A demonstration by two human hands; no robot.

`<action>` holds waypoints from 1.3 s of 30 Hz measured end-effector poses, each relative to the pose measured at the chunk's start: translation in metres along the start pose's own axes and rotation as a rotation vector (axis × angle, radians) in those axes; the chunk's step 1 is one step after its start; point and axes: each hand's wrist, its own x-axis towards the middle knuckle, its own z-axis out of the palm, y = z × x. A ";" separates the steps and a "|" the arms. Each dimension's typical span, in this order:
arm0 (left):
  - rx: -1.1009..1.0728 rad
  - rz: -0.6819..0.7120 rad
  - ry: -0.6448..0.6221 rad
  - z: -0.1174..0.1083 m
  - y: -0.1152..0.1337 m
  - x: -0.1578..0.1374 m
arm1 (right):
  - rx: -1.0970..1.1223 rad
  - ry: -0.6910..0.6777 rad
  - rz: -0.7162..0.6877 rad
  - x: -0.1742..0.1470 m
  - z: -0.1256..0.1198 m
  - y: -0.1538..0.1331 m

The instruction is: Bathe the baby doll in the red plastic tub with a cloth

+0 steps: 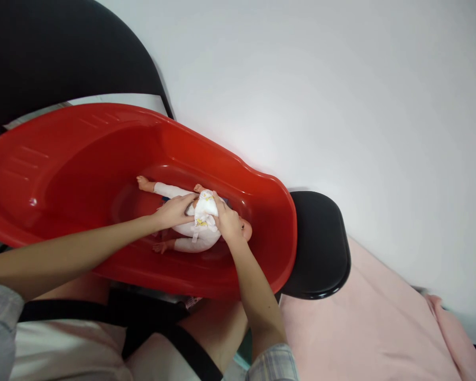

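A baby doll [200,244] in white clothing lies on its back in a red baby bathtub [269,211], with its head toward the right end and one leg stretched left. Over its middle is a small white diaper [207,206] with yellow prints, partly folded. My left hand [176,211] is closed on the diaper's left edge. From the other side, my right hand [228,222] grips its right edge, close to the doll's head. Both hands cover parts of the doll, and the fingertips are partly hidden.
Black chair backs or seats [319,243] [63,47] stand at both ends of the tub. Behind it rises a white wall [321,95]. Pink cloth [360,323] covers a surface at the lower right. My legs [210,323] are against the tub's near side.
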 end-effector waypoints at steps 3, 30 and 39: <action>-0.057 0.036 0.050 0.003 -0.004 0.001 | 0.039 -0.033 0.011 -0.003 -0.007 -0.002; -0.226 0.100 0.196 -0.001 -0.021 0.006 | 0.345 0.128 0.061 0.005 0.012 0.012; -0.246 -0.218 0.676 -0.012 -0.048 0.018 | 0.186 0.022 0.015 0.002 0.001 0.007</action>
